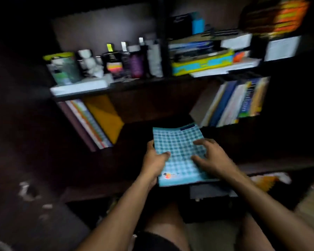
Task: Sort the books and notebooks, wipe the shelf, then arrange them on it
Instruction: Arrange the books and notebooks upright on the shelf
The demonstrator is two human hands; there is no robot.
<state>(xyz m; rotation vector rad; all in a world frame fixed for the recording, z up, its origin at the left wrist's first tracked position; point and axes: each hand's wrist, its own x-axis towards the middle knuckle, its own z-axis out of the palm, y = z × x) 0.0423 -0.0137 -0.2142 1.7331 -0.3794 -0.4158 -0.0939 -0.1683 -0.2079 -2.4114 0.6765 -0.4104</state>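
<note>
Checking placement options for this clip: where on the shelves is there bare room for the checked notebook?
The lower shelf has a bare gap between the leaning books on the left and the leaning books on the right, just beyond the checked notebook. The upper shelf is crowded: bottles left, stacked books right.

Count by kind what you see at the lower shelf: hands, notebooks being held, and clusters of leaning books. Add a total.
Hands: 2, the left hand and the right hand
Held checked notebook: 1
Clusters of leaning books: 2, the left cluster and the right cluster
Total: 5
</note>
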